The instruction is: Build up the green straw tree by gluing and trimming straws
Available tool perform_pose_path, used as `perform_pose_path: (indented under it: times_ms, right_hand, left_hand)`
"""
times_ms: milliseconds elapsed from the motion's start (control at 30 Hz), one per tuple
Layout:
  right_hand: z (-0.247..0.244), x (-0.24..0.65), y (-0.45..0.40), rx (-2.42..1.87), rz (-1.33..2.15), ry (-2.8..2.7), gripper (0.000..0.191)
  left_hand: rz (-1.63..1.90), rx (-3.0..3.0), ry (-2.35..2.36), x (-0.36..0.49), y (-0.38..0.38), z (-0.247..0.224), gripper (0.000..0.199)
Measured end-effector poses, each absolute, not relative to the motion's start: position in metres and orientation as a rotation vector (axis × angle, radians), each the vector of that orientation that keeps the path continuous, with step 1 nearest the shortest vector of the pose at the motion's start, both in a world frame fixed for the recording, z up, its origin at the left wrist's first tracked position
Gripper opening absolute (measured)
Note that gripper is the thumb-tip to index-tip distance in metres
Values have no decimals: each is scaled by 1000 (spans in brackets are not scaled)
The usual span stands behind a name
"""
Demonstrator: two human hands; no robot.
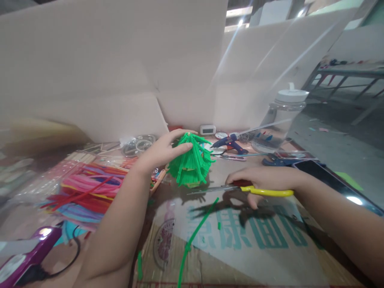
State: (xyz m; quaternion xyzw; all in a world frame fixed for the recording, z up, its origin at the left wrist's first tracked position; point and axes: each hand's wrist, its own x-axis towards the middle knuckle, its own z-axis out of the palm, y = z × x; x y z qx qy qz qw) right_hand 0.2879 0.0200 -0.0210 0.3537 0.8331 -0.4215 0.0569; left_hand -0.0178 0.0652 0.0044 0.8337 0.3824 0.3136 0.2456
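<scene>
Left hand (pixel 160 151) grips green cone (pixel 190 162) up top, right hand (pixel 270 178) holds scissors (pixel 247 189), blades (pixel 216 189) near the cone, green strip (pixel 188 247) lying below

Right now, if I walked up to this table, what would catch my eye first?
Most likely the bright green fringed craft piece in the middle, held near its top by the left hand. Next would come the yellow-handled scissors in the right hand, then the heap of colorful strips on the left.
</scene>
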Motion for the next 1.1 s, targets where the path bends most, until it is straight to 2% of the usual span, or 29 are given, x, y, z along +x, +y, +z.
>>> perform_pose_path:
  times_ms: [133, 267, 433, 667, 833, 1100]
  right_hand:
    - [-16, 286, 9, 1062, -1143, 2564, 32]
    - [-18, 280, 3, 1043, -981, 2671, 31]
    - [-12, 285, 0, 996, -1085, 2656, 40]
    - [-13, 324, 0, 1101, -1430, 2401, 42]
    - [-10, 334, -2, 1065, -1324, 2612, 34]
    - [-18, 324, 9, 991, -1270, 2688, 29]
  left_hand:
    - [761, 2191, 923, -20, 72, -8, 55]
    - [825, 2190, 831, -21, 69, -12, 56]
    - [931, 2279, 872, -21, 57, -7, 43]
    - [1010, 2179, 953, -9, 49, -6, 46]
    - [977, 2289, 988, 0, 47, -2, 42]
    - [897, 2092, 669, -5, 66, -13, 41]
